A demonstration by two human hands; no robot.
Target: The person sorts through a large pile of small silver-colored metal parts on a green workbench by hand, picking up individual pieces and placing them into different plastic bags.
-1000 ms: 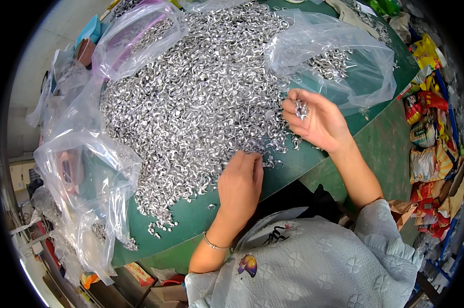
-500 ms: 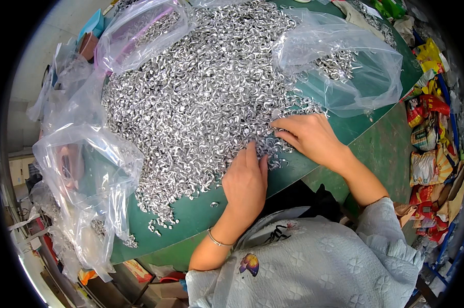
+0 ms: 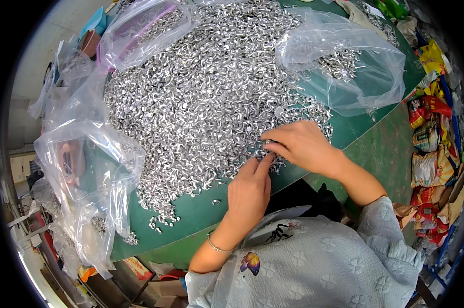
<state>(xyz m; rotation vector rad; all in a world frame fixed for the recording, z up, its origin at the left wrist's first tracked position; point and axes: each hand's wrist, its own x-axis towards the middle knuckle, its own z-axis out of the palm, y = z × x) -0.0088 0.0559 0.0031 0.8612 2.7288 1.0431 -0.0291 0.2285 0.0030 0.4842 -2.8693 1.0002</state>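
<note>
While a slack, transparent plastic bag [image 3: 120,163] sags at the heap's eight o'clock, the heap of small, curved, silvery metal pieces [image 3: 206,97] spreads over the green tabletop [image 3: 196,211] as far as my fingertips. Each piece looks light and stiff, so I expect no give under a pinch and little risk of breakage; the smooth, shiny surface may slip, and the hooked ends may catch on their neighbours. The surest hold is likely thumb and fingertip across the bend, easiest on a single one such as the loose piece [image 3: 216,202] at six o'clock, apart from the tangle.

My left hand [image 3: 249,187] is at the heap's five o'clock, back upward, a thin bracelet [image 3: 219,249] round the wrist; its fingers are bent, tips toward one o'clock, and I cannot tell whether they hold anything. My right hand [image 3: 306,146], at four o'clock, points its fingers toward nine, forefinger and thumb slightly apart with silvery pieces showing there; whether they pinch any, I cannot tell. Both hands' tips nearly meet. Just short of three o'clock, another transparent bag [image 3: 376,84] lies with pieces showing through it.
</note>
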